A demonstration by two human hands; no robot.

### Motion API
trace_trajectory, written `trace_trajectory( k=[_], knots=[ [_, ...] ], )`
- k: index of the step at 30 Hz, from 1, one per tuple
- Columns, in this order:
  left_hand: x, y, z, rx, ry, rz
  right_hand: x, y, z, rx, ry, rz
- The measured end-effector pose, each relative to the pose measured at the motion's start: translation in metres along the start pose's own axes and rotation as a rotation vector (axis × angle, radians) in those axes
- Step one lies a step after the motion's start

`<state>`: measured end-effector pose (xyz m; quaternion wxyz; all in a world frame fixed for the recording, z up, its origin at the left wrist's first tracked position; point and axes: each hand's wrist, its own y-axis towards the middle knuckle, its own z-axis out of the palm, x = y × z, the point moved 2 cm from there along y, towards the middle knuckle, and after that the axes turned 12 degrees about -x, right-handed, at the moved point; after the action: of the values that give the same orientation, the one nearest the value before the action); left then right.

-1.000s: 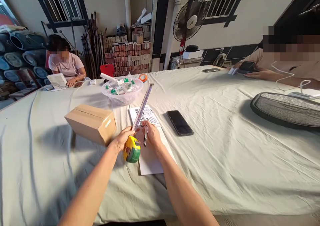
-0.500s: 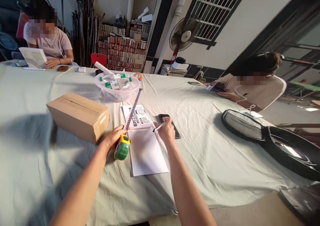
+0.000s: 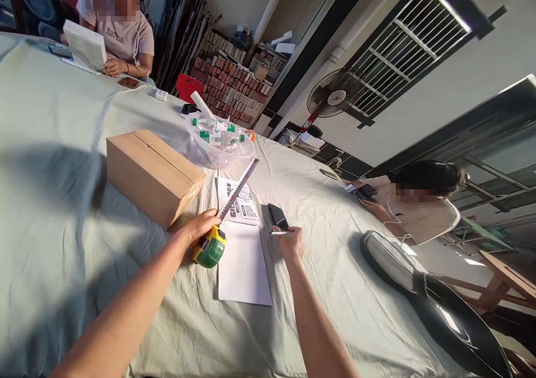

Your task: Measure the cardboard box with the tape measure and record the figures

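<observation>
My left hand (image 3: pixel 204 225) is closed at the tape measure (image 3: pixel 210 248), which has a green and yellow case. Its blade (image 3: pixel 238 190) is pulled out and slants away across the printed page. My right hand (image 3: pixel 292 242) grips a slim pen (image 3: pixel 280 232), pointing left, just off the paper's right side. Under and beyond that hand lies a dark smartphone (image 3: pixel 277 215). A booklet (image 3: pixel 243 263) lies open between my hands, its near page blank and its far page printed in black. Left of the tape measure sits a closed cardboard box (image 3: pixel 146 180).
A clear plastic basin (image 3: pixel 218 157) with several bottles stands behind the booklet. A black round-framed object (image 3: pixel 452 316) lies at the right table edge. One person (image 3: pixel 121 32) sits at the far left, another (image 3: pixel 422 210) at the right. A fan (image 3: pixel 335 96) stands behind.
My right hand with the pen has shifted right, off the booklet's edge towards the smartphone. The view has tilted. My left hand still holds the tape measure with its blade out.
</observation>
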<state>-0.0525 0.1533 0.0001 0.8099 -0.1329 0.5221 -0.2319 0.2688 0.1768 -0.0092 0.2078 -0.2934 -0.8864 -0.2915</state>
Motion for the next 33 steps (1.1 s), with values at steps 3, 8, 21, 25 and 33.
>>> trace_trajectory(
  k=[3, 8, 21, 25, 33],
  knots=[
    [0.000, 0.001, 0.000, 0.002, 0.033, -0.007, 0.022, 0.010, 0.013, -0.022, 0.114, -0.043],
    [-0.005, -0.004, 0.004, -0.004, 0.103, -0.017, 0.068, 0.002, 0.042, -0.015, 0.185, -0.081],
    [-0.011, -0.013, 0.007, -0.047, 0.082, 0.022, 0.059, -0.039, -0.008, 0.096, 0.173, -0.185],
    [-0.009, -0.009, 0.007, -0.086, 0.048, 0.065, 0.032, -0.065, -0.029, 0.175, 0.184, -0.247],
    [-0.016, -0.016, 0.016, -0.137, 0.047, 0.073, 0.019, -0.100, -0.026, 0.149, 0.218, -0.474]
  ],
)
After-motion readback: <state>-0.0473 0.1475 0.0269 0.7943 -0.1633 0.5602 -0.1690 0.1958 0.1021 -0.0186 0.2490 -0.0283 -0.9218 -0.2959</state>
